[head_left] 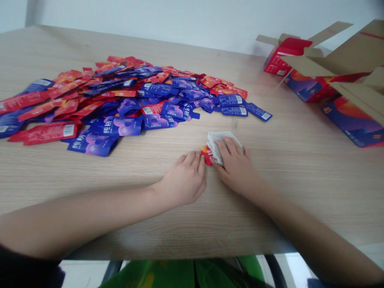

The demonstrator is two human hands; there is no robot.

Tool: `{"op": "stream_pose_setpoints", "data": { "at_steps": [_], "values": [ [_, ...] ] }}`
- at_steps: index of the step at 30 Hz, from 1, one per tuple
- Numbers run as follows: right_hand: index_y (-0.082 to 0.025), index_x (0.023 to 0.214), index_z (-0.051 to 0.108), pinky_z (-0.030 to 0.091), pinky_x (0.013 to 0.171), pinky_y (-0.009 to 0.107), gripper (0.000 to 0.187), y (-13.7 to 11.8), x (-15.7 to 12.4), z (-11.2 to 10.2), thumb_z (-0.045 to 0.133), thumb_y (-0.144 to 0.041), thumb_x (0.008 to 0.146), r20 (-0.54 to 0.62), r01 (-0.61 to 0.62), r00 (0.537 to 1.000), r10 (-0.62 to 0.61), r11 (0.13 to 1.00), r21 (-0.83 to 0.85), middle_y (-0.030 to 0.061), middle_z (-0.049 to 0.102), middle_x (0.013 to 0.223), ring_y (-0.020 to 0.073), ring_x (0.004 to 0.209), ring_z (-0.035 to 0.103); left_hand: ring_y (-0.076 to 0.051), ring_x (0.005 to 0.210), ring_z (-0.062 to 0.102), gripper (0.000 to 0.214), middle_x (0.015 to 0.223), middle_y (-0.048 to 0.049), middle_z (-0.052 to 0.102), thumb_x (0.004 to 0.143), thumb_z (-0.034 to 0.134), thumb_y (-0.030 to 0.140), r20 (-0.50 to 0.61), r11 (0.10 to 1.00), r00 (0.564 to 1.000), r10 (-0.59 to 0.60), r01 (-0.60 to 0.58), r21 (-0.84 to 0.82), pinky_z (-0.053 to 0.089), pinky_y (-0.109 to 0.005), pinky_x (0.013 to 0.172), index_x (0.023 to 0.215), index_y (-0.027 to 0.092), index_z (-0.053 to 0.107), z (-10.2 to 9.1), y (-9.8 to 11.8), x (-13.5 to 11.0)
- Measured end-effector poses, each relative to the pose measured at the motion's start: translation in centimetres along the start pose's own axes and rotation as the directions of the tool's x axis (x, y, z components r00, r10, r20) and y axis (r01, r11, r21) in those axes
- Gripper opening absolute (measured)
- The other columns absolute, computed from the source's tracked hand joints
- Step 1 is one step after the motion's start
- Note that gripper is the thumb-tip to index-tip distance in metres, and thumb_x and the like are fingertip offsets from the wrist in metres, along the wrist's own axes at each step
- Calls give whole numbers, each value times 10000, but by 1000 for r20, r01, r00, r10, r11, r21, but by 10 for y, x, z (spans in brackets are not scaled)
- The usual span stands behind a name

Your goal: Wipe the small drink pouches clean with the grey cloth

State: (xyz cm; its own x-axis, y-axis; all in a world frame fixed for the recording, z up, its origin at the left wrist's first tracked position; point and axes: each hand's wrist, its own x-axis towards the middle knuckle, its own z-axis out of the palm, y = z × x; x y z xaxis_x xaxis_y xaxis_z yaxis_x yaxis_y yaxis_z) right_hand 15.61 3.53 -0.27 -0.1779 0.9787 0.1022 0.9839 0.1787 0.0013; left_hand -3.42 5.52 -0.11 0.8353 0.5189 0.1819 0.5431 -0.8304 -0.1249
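Observation:
A small red packet (207, 155) lies flat on the wooden table, mostly covered by a folded white cloth (216, 140). With fingers closed at the packet's left end, my left hand (187, 176) pins it to the table. My right hand (235, 164) presses the cloth down on the packet, its fingers curled over the cloth. How far the packet reaches under the cloth is hidden.
A wide heap of red and blue-purple packets (120, 94) spreads over the left and middle back. Open cardboard boxes (354, 124) with raised flaps stand at the right. The table's front edge (168, 256) runs close to my body.

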Motion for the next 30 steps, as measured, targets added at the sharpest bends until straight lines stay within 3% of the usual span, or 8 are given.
{"op": "stream_pose_setpoints", "data": {
  "at_steps": [5,10,13,20,27,30],
  "values": [
    [-136,1482,396,247,1132,543,559,-17,-7,-2,382,-340,961,-14,168,986,-168,984,52,148,369,1566,301,1445,293,-357,1035,618,406,1066,-222,683,927,432,291,39,1000,999,9,-8,-25,521,-450,837,1086,13,682,-4,-1,2],
    [-78,1492,355,296,1100,552,611,2,-3,2,356,-406,976,-12,-24,1000,24,1000,14,186,363,1563,320,1433,317,-367,1195,563,532,1305,-285,586,936,397,280,26,1000,1000,-6,6,11,493,-440,940,1303,-76,541,-2,0,0],
    [-43,1479,357,309,1078,579,634,6,0,5,364,-424,973,-25,-107,994,106,994,-18,228,372,1545,351,1422,324,-367,1212,556,552,1333,-285,570,940,394,295,36,1000,999,-9,8,13,483,-444,960,1325,-79,521,0,0,-1],
    [-123,1483,384,248,1127,550,575,-16,-7,-1,393,-353,956,-5,145,989,-145,989,28,158,355,1572,308,1445,294,-353,1087,607,434,1119,-230,676,941,405,281,34,1000,999,3,-3,-13,513,-439,866,1148,-6,657,-4,1,2],
    [-91,1476,382,318,1084,573,590,9,1,0,338,-400,976,12,-71,997,71,997,-8,193,381,1548,333,1421,335,-363,1211,551,540,1331,-291,569,940,397,280,32,1000,999,-11,11,5,477,-452,952,1324,-81,516,-1,1,-2],
    [-80,1466,393,316,1071,591,586,3,1,1,355,-385,967,3,-40,999,40,999,-8,212,383,1540,352,1419,329,-366,1209,549,538,1319,-298,571,939,402,279,33,1000,999,-11,11,3,478,-449,946,1316,-86,520,-2,1,-1]
  ]
}}
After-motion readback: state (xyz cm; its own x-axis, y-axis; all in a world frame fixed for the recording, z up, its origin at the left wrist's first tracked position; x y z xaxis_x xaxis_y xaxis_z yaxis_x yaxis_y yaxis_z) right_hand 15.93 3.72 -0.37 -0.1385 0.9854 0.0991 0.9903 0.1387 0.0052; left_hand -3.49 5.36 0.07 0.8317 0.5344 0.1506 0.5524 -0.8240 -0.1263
